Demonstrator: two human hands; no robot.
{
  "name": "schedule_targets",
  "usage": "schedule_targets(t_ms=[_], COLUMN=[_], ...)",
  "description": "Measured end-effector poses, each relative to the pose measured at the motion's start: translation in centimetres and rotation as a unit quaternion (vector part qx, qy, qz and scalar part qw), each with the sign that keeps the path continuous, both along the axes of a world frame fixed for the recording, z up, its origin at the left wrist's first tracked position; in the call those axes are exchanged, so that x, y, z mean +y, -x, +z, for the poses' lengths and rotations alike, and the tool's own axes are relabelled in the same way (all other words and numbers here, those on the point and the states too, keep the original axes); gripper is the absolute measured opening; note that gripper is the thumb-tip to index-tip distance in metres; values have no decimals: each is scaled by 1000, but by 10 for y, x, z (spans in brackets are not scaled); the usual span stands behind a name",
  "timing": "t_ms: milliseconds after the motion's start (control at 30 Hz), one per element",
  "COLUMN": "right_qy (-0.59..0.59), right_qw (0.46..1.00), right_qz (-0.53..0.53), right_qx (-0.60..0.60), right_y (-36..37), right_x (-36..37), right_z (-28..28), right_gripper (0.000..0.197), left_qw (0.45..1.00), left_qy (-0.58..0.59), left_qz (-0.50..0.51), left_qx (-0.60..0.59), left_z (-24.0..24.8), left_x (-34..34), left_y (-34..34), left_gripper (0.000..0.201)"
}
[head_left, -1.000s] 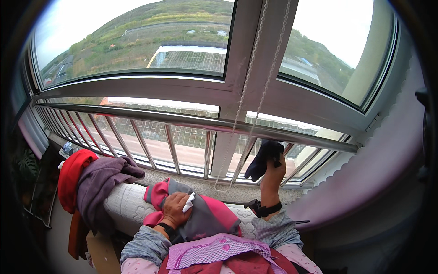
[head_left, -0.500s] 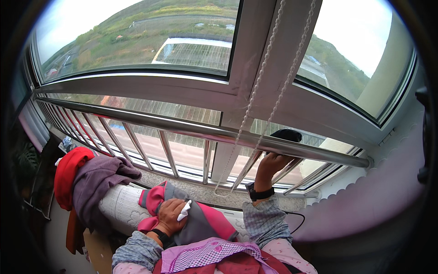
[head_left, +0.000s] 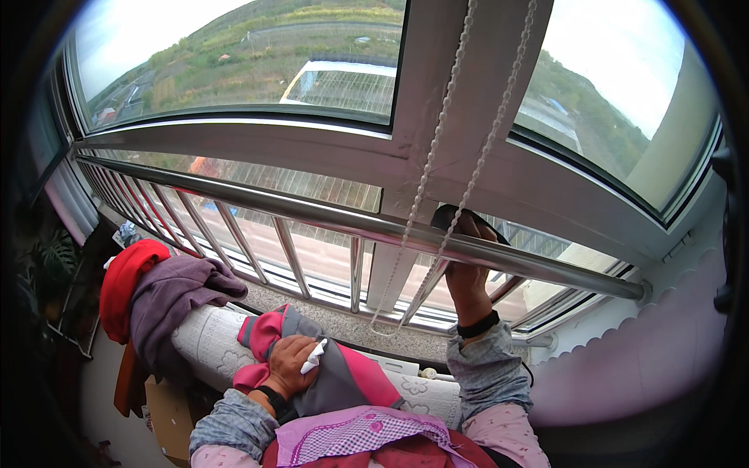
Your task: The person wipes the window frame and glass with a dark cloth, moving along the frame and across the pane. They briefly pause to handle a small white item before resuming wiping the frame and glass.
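Note:
My right hand [head_left: 468, 273] reaches up behind the metal railing [head_left: 335, 217]. It is closed on a black rounded object [head_left: 446, 218] held against the lower window pane, and the rail hides part of the grip. What kind of thing it is I cannot make out. My left hand [head_left: 290, 363] rests on a pink and grey cloth [head_left: 335, 382], its fingers curled around a crumpled white tissue [head_left: 314, 357]. That cloth lies over a long, white-covered radiator or bench [head_left: 204, 341] below the sill.
A white bead chain [head_left: 425, 171] hangs in front of the window frame [head_left: 437, 101], near my right arm. Purple fabric [head_left: 175, 292] and a red cloth [head_left: 129, 285] are heaped on the left. A cardboard box [head_left: 168, 417] stands below them. Pinkish curtain fabric [head_left: 624, 366] fills the right side.
My right hand has moved left along the pane with the black object, and its fingers now reach higher behind the rail. My left hand stays on the cloth. The view has shifted slightly.

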State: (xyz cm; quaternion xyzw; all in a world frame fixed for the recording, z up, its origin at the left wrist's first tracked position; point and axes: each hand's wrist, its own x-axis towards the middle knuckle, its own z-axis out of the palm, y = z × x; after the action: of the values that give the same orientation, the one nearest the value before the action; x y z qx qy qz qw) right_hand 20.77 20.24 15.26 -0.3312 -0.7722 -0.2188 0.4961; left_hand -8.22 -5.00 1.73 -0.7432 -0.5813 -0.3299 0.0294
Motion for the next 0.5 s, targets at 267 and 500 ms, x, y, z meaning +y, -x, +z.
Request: schedule_targets(t_ms=[267, 500], right_qy=[125, 94], right_qw=[991, 967], right_qz=[47, 37], right_qx=[-24, 236], right_y=[-16, 8], right_x=[-22, -5], right_z=[2, -29], right_gripper=[43, 45], left_qw=[1000, 1000], left_qy=[-5, -17], left_qz=[-10, -17], left_qx=[-2, -10], left_z=[1, -2], left_x=[0, 0], left_y=[0, 3], left_gripper=[36, 35])
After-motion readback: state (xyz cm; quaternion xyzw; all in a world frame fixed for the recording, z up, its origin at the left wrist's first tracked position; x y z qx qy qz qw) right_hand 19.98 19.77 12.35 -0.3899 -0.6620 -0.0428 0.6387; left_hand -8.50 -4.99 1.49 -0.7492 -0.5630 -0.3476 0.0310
